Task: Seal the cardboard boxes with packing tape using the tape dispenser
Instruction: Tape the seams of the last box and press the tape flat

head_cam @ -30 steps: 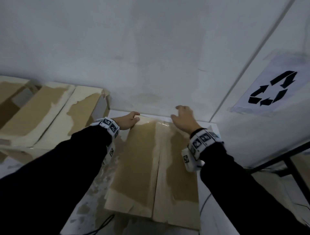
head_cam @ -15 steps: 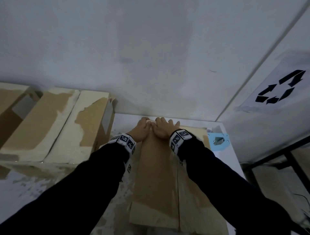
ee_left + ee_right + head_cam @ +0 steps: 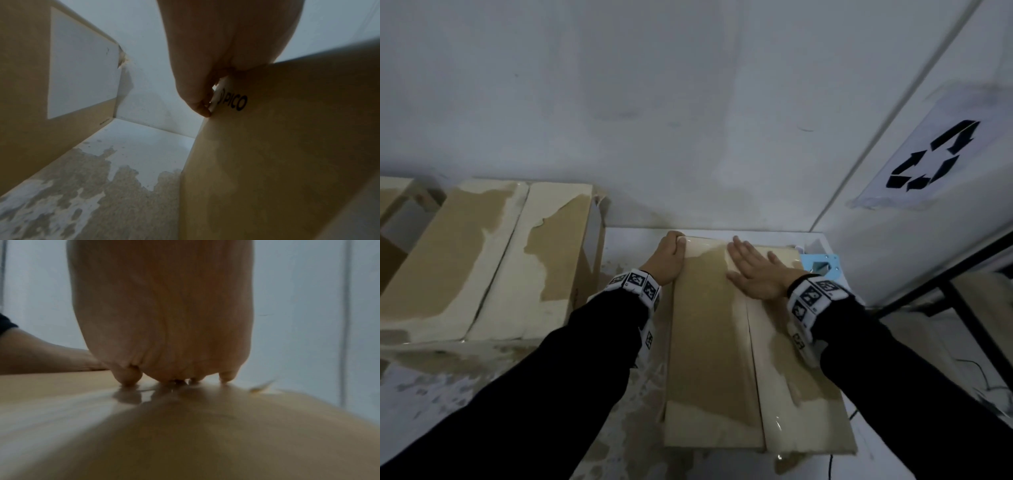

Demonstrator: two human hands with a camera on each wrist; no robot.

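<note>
Cardboard was seen at the centre of the head view, where the box [image 3: 709, 346] lay on a white table [image 3: 633, 240] with its two top flaps closed. The left hand [image 3: 666, 258] was curled over the box's corner at 11 o'clock, fingers together and wrapped down its side, while the right hand [image 3: 755, 274] was pressed flat on the top at 1 o'clock, fingers straight and slightly apart. More boxes [image 3: 517, 260] were ranged at 9 o'clock, and a blue dispenser [image 3: 822, 265] was glimpsed just beside the box at 2 o'clock.
</note>
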